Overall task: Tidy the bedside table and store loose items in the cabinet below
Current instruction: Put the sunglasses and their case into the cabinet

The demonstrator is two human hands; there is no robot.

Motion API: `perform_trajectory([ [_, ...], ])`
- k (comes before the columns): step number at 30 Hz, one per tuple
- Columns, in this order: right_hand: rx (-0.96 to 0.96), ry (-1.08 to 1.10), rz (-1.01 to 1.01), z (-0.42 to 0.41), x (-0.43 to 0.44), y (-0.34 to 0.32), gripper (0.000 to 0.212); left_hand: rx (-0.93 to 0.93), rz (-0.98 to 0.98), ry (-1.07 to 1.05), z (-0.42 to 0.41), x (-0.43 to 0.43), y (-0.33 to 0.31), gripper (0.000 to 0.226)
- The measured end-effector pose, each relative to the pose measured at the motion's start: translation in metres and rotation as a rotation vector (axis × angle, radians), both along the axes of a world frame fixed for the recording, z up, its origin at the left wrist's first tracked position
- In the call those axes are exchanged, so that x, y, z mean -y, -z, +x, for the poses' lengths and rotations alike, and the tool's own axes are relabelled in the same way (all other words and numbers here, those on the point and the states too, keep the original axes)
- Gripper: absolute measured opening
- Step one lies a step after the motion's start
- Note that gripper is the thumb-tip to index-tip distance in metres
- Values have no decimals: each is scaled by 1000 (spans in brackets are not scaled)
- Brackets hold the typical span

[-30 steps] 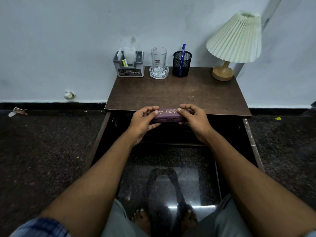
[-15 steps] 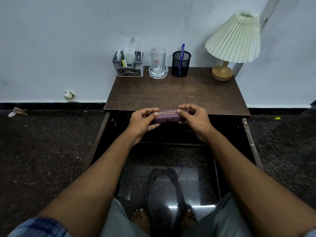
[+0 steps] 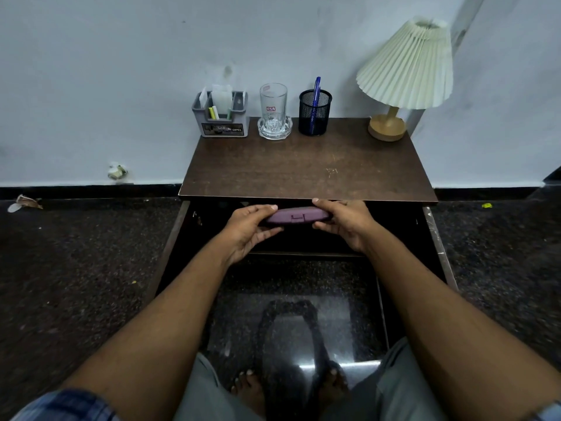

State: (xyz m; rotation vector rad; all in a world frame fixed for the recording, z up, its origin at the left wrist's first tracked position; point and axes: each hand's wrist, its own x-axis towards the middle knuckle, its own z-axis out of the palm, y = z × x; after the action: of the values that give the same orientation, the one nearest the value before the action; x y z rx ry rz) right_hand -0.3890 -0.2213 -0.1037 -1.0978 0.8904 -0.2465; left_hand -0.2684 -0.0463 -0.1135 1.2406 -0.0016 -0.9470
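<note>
Both hands' fingers (image 3: 326,204) pinch the purple case (image 3: 297,215) ends.

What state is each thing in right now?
Purple case: closed, held level at both ends below the tabletop edge.
Left hand: gripping the case.
Right hand: gripping the case.
Cabinet: open.
Glass: upright, empty.
Pen: standing in mesh cup.
Lamp: off.

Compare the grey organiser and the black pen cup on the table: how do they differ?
The organiser is a grey, solid-walled box with several compartments holding papers and markers; the pen cup is a black, round mesh cup holding one blue pen. The organiser stands left of the glass, the pen cup right. Both stand upright by the wall.
</note>
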Motion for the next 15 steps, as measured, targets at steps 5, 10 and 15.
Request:
perform_trajectory([
  [5, -133, -52, -12, -11, 11, 22, 25, -108, 110, -52, -17, 14, 21, 5],
  [10, -265, -3, -98, -22, 32, 50, 13, -140, 189, -186, -37, 52, 54, 44],
  [15, -322, 181, -231, -31, 63, 76, 21, -67, 248, -123, -50, 91, 87, 38],
])
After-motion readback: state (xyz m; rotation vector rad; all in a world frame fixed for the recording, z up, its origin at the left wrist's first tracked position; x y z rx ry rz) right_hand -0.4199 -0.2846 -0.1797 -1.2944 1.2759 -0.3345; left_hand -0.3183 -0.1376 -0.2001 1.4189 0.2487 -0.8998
